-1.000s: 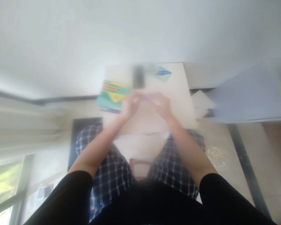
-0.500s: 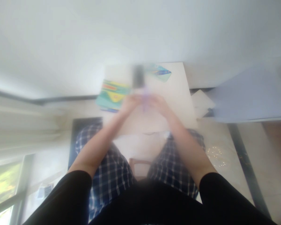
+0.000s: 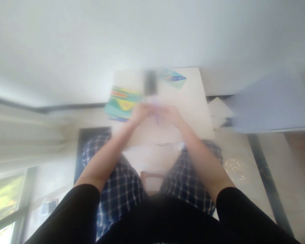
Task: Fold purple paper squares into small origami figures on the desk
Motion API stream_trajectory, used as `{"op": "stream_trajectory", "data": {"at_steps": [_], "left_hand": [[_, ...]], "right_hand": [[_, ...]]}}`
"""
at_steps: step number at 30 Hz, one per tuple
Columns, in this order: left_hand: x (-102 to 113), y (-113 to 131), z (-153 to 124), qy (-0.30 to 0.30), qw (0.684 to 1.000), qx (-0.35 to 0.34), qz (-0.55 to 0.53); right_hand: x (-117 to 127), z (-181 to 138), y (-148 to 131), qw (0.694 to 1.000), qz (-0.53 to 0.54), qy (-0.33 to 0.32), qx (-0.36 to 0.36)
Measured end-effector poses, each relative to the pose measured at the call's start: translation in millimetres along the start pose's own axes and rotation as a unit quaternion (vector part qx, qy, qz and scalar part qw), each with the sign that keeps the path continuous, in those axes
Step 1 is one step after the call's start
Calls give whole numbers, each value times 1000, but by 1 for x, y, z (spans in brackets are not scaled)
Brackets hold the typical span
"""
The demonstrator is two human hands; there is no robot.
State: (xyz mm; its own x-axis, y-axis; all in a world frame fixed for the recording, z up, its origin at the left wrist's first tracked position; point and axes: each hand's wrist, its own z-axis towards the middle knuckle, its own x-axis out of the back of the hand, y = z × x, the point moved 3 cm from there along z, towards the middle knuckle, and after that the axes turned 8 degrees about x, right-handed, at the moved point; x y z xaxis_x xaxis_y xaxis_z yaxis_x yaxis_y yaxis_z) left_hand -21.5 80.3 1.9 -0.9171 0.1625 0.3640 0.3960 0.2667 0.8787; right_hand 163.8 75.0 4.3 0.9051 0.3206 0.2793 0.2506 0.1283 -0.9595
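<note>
My left hand [image 3: 143, 111] and my right hand [image 3: 169, 112] meet over the middle of the white table. Between their fingertips is a small, thin purple piece [image 3: 154, 100], too blurred to name. Both hands look closed around it, with the fingers smeared by haze. A dark upright block-like thing [image 3: 150, 82] stands just beyond them, its outline unclear. To the left, near my left wrist, lies a green and yellow pack [image 3: 123, 104]. Farther back on the right, a blue and pale green packet [image 3: 176, 78] rests on the table.
The white table [image 3: 193, 101] backs onto a pale wall [image 3: 152, 34]. My knees in checked trousers flank its front edge. A greyish panel [image 3: 274, 101] stands at the right, with a pale card-like thing [image 3: 220, 110] beside it. A curtain [image 3: 22, 135] hangs at the left.
Both hands have shifted slightly, and less of the purple piece shows between them. Everything on the table stays in place.
</note>
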Motion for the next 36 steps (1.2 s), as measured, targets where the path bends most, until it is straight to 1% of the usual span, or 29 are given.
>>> {"op": "stream_trajectory", "data": {"at_steps": [3, 5, 6, 7, 9, 11, 13, 16, 18, 22, 26, 30, 32, 36], "left_hand": [[-1, 4, -2, 41, 999, 23, -1], [-3, 7, -3, 54, 998, 29, 0], [-4, 7, -4, 56, 998, 32, -1], [-5, 7, -4, 53, 998, 34, -6], [-8, 6, -3, 23, 999, 35, -32], [-10, 5, -4, -16, 998, 30, -56], [-11, 6, -6, -28, 997, 32, -64], [-9, 9, -9, -11, 995, 55, -79], [-9, 10, -8, -11, 993, 70, -93], [-9, 5, -1, -10, 990, 88, -112], [-9, -4, 5, 11, 989, 82, -126], [-9, -4, 5, 38, 991, 74, -108], [-10, -3, 4, 43, 991, 79, -100], [-11, -3, 6, 44, 992, 79, -86]], "right_hand": [[-4, -1, -2, 999, 23, -46, -16], [-5, -2, -2, 998, 6, -53, -32], [-4, -2, -3, 998, -7, -47, -35], [-4, -2, -3, 999, -20, -37, -35], [-5, -2, -3, 999, -34, -25, -30], [-7, -2, -2, 999, -37, -29, -22], [-10, -3, 0, 998, -33, -42, -15], [-15, -4, 1, 998, -2, -66, -1], [-17, -4, 2, 997, 13, -77, 0], [-20, -3, 5, 997, -3, -76, -22], [-20, -1, 5, 996, 3, -74, -39], [-19, -2, 2, 995, 25, -94, -15], [-19, -2, 2, 996, 15, -89, -11], [-19, -1, 3, 998, -6, -61, -30]]}}
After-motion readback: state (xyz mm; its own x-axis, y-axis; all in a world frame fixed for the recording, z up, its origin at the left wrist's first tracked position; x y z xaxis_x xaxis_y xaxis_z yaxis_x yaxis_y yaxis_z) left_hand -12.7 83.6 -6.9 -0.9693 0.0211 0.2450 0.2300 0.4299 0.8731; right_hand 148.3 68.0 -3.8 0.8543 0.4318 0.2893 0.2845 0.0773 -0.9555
